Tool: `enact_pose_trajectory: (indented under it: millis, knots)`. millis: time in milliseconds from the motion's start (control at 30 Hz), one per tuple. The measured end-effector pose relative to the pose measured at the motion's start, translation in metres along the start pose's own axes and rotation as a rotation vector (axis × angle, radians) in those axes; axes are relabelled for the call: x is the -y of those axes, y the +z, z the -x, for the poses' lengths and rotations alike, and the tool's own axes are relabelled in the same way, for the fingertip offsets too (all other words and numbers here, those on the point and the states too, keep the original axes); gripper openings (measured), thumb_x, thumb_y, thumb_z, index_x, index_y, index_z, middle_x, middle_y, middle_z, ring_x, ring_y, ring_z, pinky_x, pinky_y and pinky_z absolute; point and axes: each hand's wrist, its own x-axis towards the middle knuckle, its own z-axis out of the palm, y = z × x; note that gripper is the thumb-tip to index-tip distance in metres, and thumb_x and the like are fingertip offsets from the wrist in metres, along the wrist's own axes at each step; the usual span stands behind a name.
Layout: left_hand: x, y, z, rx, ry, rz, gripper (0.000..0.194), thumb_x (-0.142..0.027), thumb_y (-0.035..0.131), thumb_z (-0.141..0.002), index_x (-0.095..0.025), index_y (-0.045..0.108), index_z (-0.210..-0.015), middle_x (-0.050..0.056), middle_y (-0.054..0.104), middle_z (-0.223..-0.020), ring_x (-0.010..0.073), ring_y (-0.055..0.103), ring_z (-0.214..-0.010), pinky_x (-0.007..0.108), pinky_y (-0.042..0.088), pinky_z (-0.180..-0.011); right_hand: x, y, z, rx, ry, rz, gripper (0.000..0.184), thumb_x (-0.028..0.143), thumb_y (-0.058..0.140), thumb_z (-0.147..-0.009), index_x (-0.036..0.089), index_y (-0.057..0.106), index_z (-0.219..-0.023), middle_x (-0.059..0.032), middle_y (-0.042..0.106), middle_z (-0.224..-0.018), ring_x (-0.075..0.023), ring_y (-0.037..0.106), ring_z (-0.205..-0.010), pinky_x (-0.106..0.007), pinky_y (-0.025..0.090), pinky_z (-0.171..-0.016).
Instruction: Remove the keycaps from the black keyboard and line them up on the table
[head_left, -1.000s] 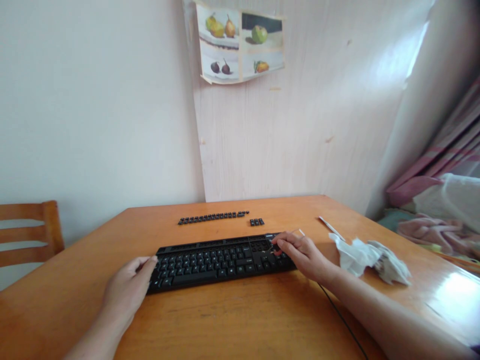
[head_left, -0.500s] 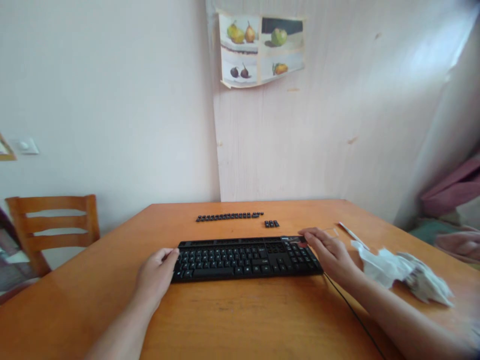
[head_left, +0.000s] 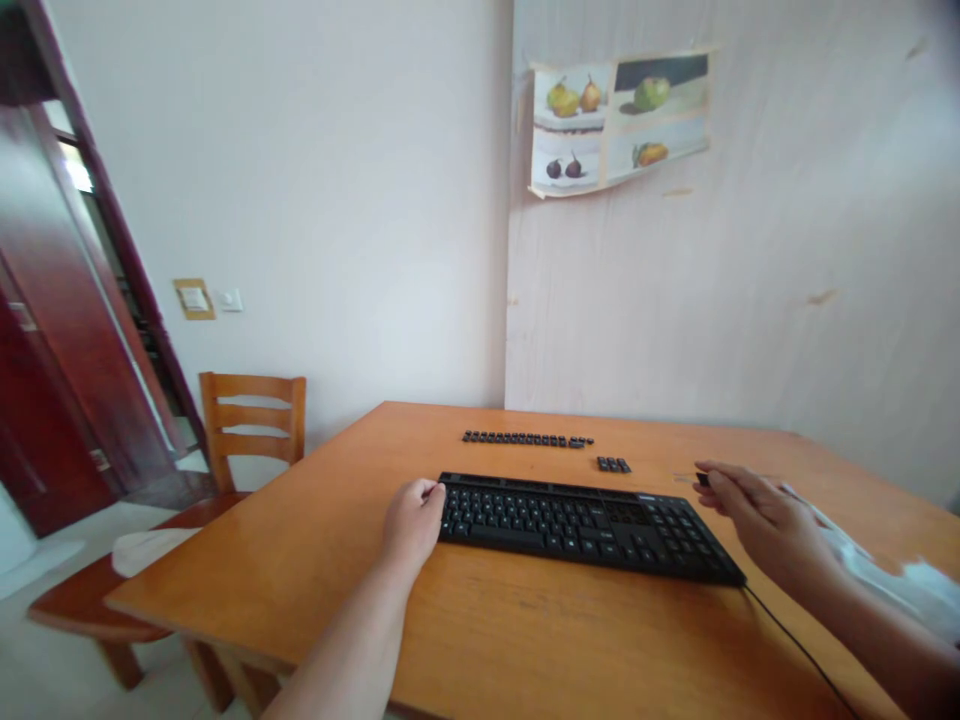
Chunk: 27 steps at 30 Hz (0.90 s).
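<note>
Keyboard (head_left: 570, 525), just one, is lying right of the left hand (head_left: 415, 520), which is gripping its near end. One black key (head_left: 702, 479) is sitting pinched in the right hand (head_left: 757, 500), beside thin wire (head_left: 684, 478). Two loose groups are resting beyond the hands: a long keycap row (head_left: 517, 438), too small to count, and a three-column cluster (head_left: 614, 464). And the right hand is now hovering clear, no longer over the keyboard! Wooden desk (head_left: 525, 630) is stretching beneath; one chair (head_left: 253, 386) is standing left of the left hand.
</note>
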Motion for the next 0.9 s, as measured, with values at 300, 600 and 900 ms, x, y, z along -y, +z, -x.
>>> enact_pose_trajectory:
  millis: [300, 600, 900]
  knots:
    - [-0.003, 0.001, 0.002, -0.017, 0.013, -0.002, 0.026, -0.037, 0.051, -0.086, -0.019, 0.068, -0.076, 0.006, 0.070, -0.082, 0.0180, 0.061, -0.078, 0.026, 0.038, -0.066, 0.073, 0.015, -0.016, 0.044, 0.145, -0.329, 0.038, 0.047, 0.075, -0.071, 0.022, 0.069, -0.098, -0.0065, 0.071, -0.086, -0.0184, 0.067, -0.075, -0.029, 0.057, -0.064]
    - [-0.001, 0.002, 0.001, 0.000, 0.020, 0.013, 0.028, -0.037, 0.049, -0.087, -0.020, 0.066, -0.075, 0.005, 0.070, -0.081, 0.0168, 0.061, -0.076, 0.025, 0.037, -0.063, 0.134, 0.099, 0.011, 0.112, 0.265, -0.751, 0.031, 0.042, 0.076, -0.076, 0.015, 0.067, -0.089, -0.0068, 0.070, -0.076, -0.0136, 0.064, -0.067, -0.021, 0.052, -0.056]
    - [-0.003, 0.000, 0.001, -0.004, -0.002, 0.033, 0.029, -0.042, 0.049, -0.085, -0.020, 0.067, -0.078, 0.006, 0.071, -0.084, 0.0201, 0.064, -0.081, 0.027, 0.039, -0.066, 0.118, 0.119, 0.005, -0.160, 0.316, -0.846, 0.036, 0.050, 0.071, -0.076, 0.016, 0.060, -0.080, -0.0018, 0.066, -0.064, -0.0103, 0.058, -0.051, -0.021, 0.047, -0.047]
